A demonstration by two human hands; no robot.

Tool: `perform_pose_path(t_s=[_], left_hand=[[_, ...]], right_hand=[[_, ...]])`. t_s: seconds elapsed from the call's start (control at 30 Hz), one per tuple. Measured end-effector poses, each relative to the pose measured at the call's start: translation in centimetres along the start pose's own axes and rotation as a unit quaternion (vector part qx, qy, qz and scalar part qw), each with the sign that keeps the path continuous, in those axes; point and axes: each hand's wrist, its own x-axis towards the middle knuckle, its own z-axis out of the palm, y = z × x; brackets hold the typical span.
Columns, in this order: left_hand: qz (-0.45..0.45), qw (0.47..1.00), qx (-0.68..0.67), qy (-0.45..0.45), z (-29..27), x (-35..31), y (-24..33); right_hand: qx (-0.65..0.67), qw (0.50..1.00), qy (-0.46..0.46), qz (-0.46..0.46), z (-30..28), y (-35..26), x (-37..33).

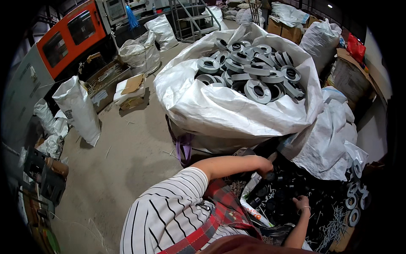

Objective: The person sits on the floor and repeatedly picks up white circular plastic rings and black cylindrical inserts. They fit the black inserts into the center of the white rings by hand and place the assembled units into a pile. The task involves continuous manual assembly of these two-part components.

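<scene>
A dark pile of small black plastic parts (292,178) lies low in front of me, below a big white sack (237,122). My left hand (266,167) reaches over the pile's far left side, its fingers curled down against something dark. Whatever they grip blends into the black parts. Nearer and further right, my right hand (301,203) is bent over the same pile, thumb and fingers drawn together; what is between them is too dark to make out. A white printed plastic bag (255,203) lies along the pile's left side, beside my apron.
Grey rings (258,91) with black centres heap up in the big sack. Loose grey rings (354,201) and thin white sticks (334,224) lie right of the pile. A filled white sack (325,135) leans there. An orange machine (69,36) stands far left.
</scene>
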Motion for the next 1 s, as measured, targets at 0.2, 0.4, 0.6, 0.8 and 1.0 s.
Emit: perform_pose_path(t_s=[0.2, 0.4, 0.6, 0.8, 1.0], left_hand=[[-0.033, 0.999, 0.002, 0.021, 0.7, 0.5, -0.2], [-0.026, 0.999, 0.023, 0.0, 1.6, 2.1, 0.4], [-0.016, 1.0, 0.011, -0.003, 0.9, 1.4, 2.6], [-0.029, 1.0, -0.007, -0.011, 1.8, 2.6, 2.3], [-0.033, 0.999, -0.005, -0.023, 1.6, 2.6, 2.3]], right_hand=[[0.006, 0.999, 0.03, -0.015, 0.0, -0.6, 0.6], [0.017, 0.995, 0.029, -0.095, 2.3, 1.3, 3.3], [-0.007, 0.994, 0.008, -0.113, 2.1, -0.2, 2.5], [-0.034, 0.995, -0.027, -0.092, 1.3, -4.7, -0.1], [-0.053, 0.991, -0.024, -0.12, 2.2, -3.9, 0.9]])
